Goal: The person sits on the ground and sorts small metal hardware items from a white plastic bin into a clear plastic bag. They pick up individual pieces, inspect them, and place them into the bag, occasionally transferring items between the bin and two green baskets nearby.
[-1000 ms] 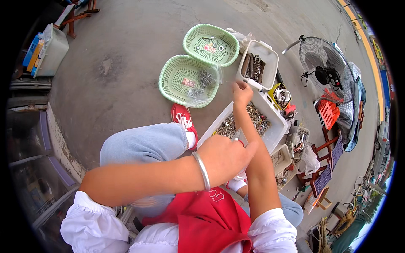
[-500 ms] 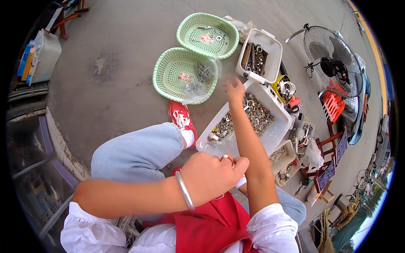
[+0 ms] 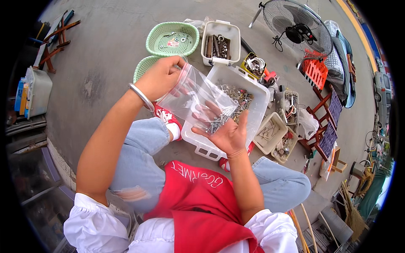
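My left hand (image 3: pixel 159 80), with a silver bangle at its wrist, pinches the upper edge of a clear plastic bag (image 3: pixel 192 95). A cluster of silver screws (image 3: pixel 221 121) sits at the bag's lower end. Beneath that end lies my right hand (image 3: pixel 231 137), palm up with fingers spread, touching the bag from below. Both hands are over the near side of a large white bin (image 3: pixel 261 95) that holds mixed small metal hardware (image 3: pixel 242 100). A near green basket (image 3: pixel 143 67) is partly hidden behind my left hand.
A farther green basket (image 3: pixel 152 42) holds a few metal rings. Beside it stands a white tub (image 3: pixel 236 42) of large bolts and nuts. To the right are a yellow container (image 3: pixel 246 64), small trays (image 3: pixel 262 145), a floor fan (image 3: pixel 297 33) and a folding stool (image 3: pixel 325 122).
My left hand has moved up and forward from in front of my chest and now grips the bag. My right hand has drawn back from over the bin and turned palm up beneath the bag.
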{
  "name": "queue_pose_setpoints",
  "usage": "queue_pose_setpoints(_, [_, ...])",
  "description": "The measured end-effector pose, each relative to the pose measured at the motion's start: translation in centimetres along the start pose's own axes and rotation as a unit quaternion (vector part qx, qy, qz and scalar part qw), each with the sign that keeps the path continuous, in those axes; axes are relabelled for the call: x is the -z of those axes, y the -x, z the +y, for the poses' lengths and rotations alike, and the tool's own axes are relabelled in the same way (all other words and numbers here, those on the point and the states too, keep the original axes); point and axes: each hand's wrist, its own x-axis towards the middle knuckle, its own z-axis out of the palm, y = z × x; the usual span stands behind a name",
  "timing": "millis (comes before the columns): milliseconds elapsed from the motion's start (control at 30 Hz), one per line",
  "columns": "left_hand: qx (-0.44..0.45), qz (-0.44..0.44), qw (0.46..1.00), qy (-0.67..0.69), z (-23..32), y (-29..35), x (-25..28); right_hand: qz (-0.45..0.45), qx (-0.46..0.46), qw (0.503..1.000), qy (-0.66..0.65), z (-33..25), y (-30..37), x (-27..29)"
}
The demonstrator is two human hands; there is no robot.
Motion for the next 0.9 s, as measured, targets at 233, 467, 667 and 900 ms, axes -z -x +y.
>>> queue_pose_setpoints(233, [-0.009,-0.015,1.0,0.004,1.4,-0.2,-0.7,0.008,0.035,0.999,0.024,0.6,2.8,-2.3])
queue_pose_setpoints(467, [-0.044,-0.019,0.999,-0.015,1.9,1.1,-1.0,0.071,0.097,0.975,0.185,1.4,3.9,-2.7])
queue_pose_setpoints(667, [-0.152,-0.062,0.982,-0.09,0.9,1.3,-1.0,0.184,0.168,0.955,0.164,1.9,3.7,-2.8])
queue_pose_setpoints(900, [-0.09,-0.193,0.973,-0.088,1.1,1.5,-2.5,0.244,0.219,0.937,0.124,1.7,3.5,-2.0])
